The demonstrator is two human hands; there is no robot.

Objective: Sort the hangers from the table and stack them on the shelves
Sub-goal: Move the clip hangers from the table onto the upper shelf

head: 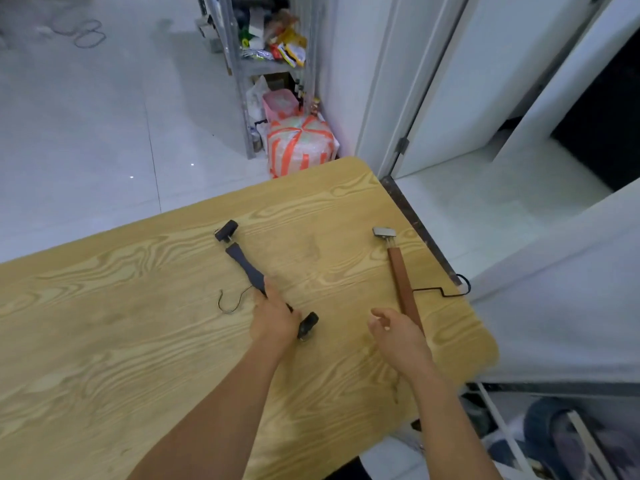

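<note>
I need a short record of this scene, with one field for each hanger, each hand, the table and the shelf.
dark hanger: flat on table, clip at each end, wire hook to its left
brown hanger: flat near table's right edge, metal clip at far end, black hook pointing right
left hand: grips dark hanger's bar
right hand: fingers loosely curled, over brown hanger's near end; contact unclear
table: light wood
shelf: beyond table, cluttered

Two hangers lie on the table [104, 341]. The left hanger [246, 268] lies mid-table, its hook pointing left, with the left hand [275, 318] gripping its near half. The right hanger [401, 275] lies along the right edge, hook reaching that edge, and the right hand [398, 332] is over its near end. A shelf rack [242, 81] stands beyond the far corner.
</note>
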